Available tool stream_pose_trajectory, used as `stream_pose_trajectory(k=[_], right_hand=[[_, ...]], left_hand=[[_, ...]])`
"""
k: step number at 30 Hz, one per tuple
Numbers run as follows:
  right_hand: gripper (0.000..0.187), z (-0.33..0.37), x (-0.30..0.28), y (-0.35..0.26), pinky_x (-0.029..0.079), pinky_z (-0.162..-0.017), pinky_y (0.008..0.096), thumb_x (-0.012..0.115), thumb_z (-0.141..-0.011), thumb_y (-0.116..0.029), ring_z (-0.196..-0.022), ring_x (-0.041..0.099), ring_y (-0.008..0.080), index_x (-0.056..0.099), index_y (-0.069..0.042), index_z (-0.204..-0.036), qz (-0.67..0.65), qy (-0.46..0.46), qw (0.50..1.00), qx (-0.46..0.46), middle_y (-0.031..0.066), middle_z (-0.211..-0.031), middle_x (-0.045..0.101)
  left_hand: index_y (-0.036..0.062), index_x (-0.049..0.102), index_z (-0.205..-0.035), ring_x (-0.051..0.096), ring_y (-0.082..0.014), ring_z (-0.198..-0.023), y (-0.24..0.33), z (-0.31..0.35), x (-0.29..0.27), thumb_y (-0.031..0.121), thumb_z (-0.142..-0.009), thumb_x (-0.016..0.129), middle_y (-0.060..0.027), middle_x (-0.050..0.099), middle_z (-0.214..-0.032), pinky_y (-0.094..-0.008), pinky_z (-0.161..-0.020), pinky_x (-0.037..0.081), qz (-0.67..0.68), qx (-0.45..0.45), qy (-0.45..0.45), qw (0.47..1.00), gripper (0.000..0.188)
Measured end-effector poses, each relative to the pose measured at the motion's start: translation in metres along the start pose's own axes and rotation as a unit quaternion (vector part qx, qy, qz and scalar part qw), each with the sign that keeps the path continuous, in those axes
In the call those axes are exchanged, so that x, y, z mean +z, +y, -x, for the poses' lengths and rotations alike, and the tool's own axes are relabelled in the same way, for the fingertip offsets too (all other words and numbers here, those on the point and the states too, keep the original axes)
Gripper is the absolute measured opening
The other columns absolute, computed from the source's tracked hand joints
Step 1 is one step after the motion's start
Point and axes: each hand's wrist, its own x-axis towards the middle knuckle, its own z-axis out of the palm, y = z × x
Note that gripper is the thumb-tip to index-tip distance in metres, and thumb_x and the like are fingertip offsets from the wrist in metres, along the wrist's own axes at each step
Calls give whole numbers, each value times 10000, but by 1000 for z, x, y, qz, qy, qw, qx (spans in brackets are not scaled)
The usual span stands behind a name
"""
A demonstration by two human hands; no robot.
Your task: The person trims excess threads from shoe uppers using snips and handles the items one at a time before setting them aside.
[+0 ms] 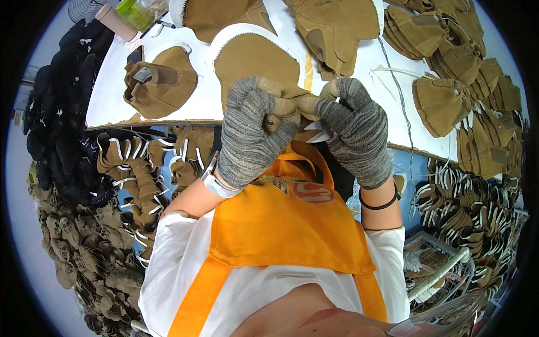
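Note:
A brown suede boot upper [252, 59] with a white stitched edge lies on the white table, its near end raised between my hands. My left hand [255, 132], in a grey knitted glove with bare fingertips or tan tips, is closed and pinches that near end. Close beside it, my right hand [356, 129], gloved alike, pinches the same piece. Pointed scissor blades [319, 136] stick out from under the right palm toward the left; their handles are hidden in the fist. What lies exactly between the fingertips is too small to make out.
More brown uppers [334, 33] lie at the table's far side, and a folded one [163, 84] at left. Stacked brown pieces [441, 104] line the right edge, near a dark cable [396, 84]. A pink cup [116, 22] and green-lidded jar [135, 14] stand far left. Black bundles [62, 118] hang left.

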Motion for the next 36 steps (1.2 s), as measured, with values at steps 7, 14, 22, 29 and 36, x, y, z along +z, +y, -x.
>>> stream_pose_trajectory(k=[7,14,22,29,36], right_hand=[[333,0,16,18,544,-676,323,717,-718,-17,-866,643,275,675,-148,-1022,-156,44,987,8,111,-1044,580],[350,-3,16,28,544,-735,361,705,-717,7,-894,644,289,668,-120,-1040,-192,29,981,10,128,-1083,587],[357,-29,-10,26,518,-707,300,684,-742,-52,-749,623,253,648,-111,-1092,-123,-108,986,-28,86,-960,586],[396,-21,12,36,510,-850,281,619,-841,-3,-904,623,181,553,-50,-1229,-294,9,954,51,67,-1049,619],[438,-24,30,42,508,-869,308,650,-819,-6,-948,625,233,548,-54,-1241,-181,85,980,-13,116,-1104,601]], left_hand=[[22,539,-1058,557,-324,-935,-17,3,8,182,-642,833,-147,540,-974,-436,-840,461,-2,-107,-55,993,534],[24,541,-1033,551,-335,-943,-14,-3,5,159,-638,823,-152,538,-976,-432,-853,454,3,-126,-40,991,504],[29,541,-1049,536,-360,-950,-16,0,12,174,-614,835,-168,537,-1015,-442,-869,435,-12,-111,-24,993,545],[30,541,-1058,524,-364,-974,-27,3,10,187,-625,829,-171,540,-1039,-453,-893,421,-12,-100,-4,995,543],[25,528,-1072,531,-359,-957,-34,0,5,164,-646,818,-166,538,-1032,-450,-873,432,29,-160,-12,987,534]])
